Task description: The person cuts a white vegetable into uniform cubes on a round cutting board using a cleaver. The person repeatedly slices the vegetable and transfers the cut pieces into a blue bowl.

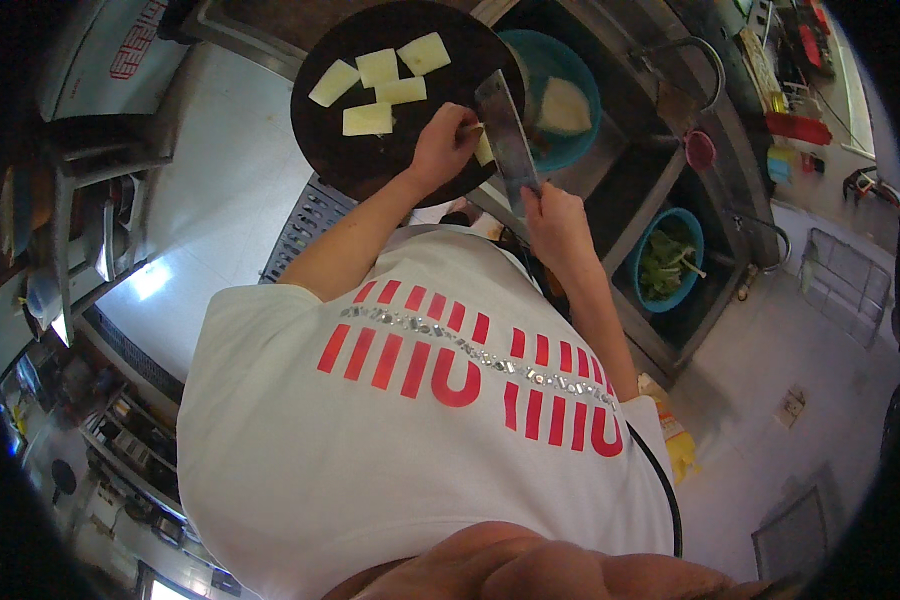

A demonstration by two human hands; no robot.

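My right hand (559, 221) grips the handle of a broad-bladed cleaver (506, 131). Its blade stands at the right side of a dark round chopping board (420, 176). Close against the blade's left face, my left hand (448, 142) has its fingers curled on a pale vegetable piece (484, 148), partly hidden by the fingers and the blade. Several flat, pale yellow-green vegetable slabs lie apart from that hand on the board, among them a front slab (367, 119) and a far-right slab (424, 53).
Beyond the board's right edge, a teal basin (589, 71) holds a large pale chunk (565, 106) in liquid. Leafy greens (664, 262) fill a blue basin (636, 281) in the metal sink (615, 232). A curved faucet (709, 56) and a pink cup (700, 149) are near the sink.
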